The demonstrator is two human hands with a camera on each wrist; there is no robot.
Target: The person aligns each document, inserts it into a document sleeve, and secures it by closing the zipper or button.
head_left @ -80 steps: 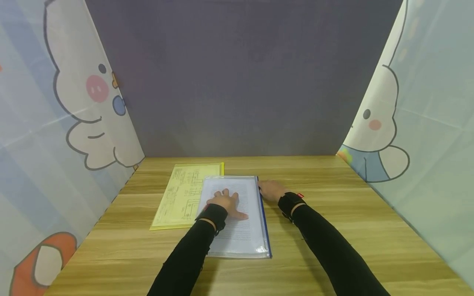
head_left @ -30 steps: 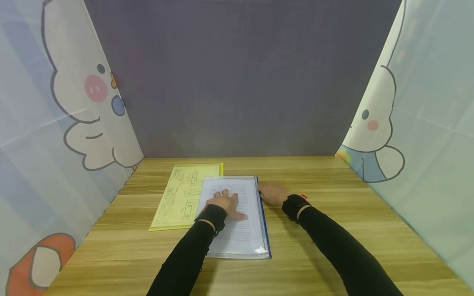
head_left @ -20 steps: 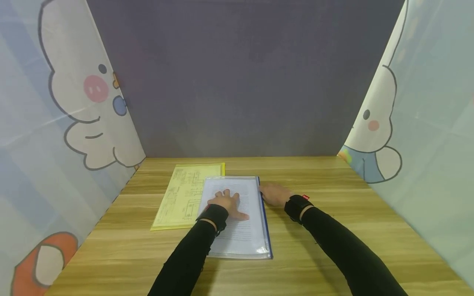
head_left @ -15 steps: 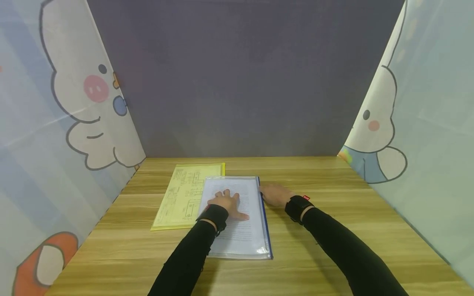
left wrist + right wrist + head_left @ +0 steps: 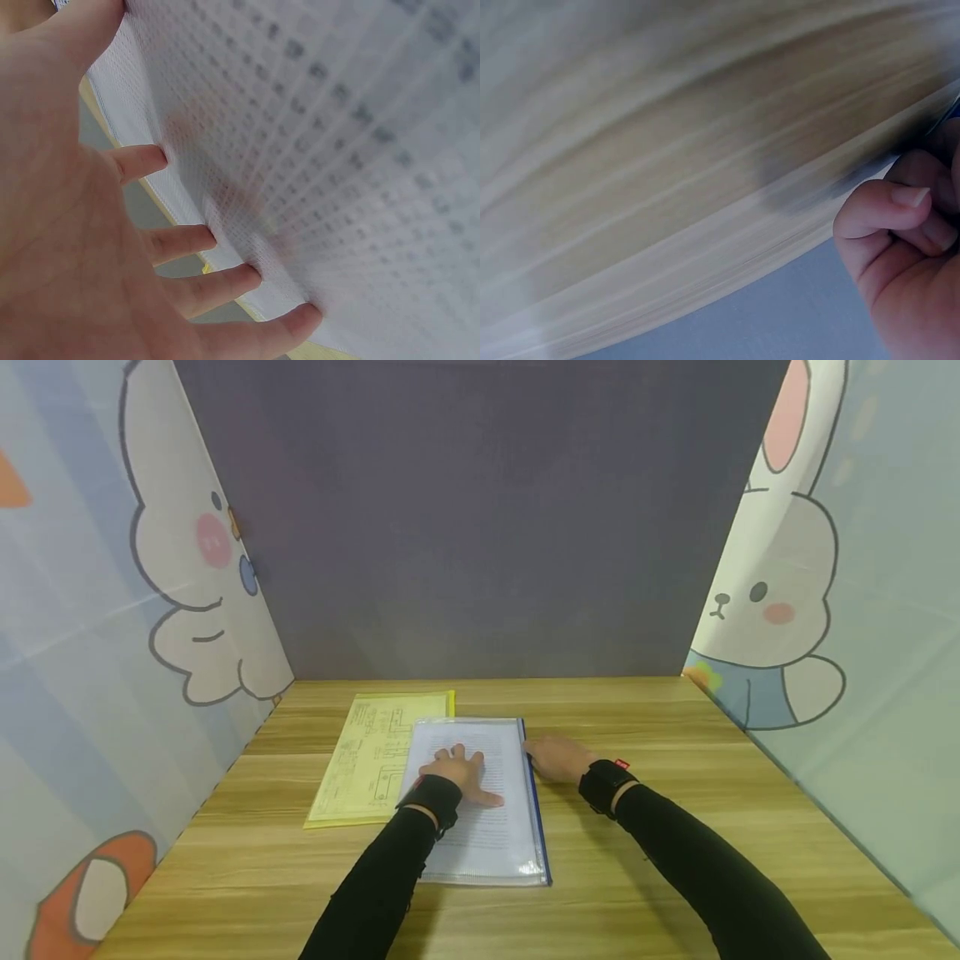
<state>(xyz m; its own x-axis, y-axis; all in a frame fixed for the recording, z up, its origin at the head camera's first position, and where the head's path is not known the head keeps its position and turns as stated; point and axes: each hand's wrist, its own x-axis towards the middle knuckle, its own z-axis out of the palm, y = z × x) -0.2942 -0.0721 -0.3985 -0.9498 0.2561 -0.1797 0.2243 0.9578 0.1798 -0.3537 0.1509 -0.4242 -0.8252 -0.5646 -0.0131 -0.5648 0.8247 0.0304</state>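
Note:
A clear, mesh-textured document bag [image 5: 487, 852] with a blue zipper edge [image 5: 537, 814] lies flat, printed white sheets showing through it. My left hand [image 5: 456, 774] rests on its middle with the fingers spread; in the left wrist view its fingertips [image 5: 304, 319] press on the clear cover. At the far part of the blue edge, my right hand [image 5: 557, 757] has its fingers curled and pinches there. The right wrist view shows the thumb and bent fingers [image 5: 877, 210] together, with what they pinch mostly hidden.
Under the bag's left side lies a yellow folder [image 5: 341, 777] with a printed diagram sheet. Both are on a wood-grain table [image 5: 225, 877]. A dark grey panel [image 5: 480, 527] stands behind, with cartoon-printed cloths [image 5: 60, 693] at the sides.
Over the earlier frames my right hand has slid slightly toward me along the blue edge. My left hand and the bag have stayed in place.

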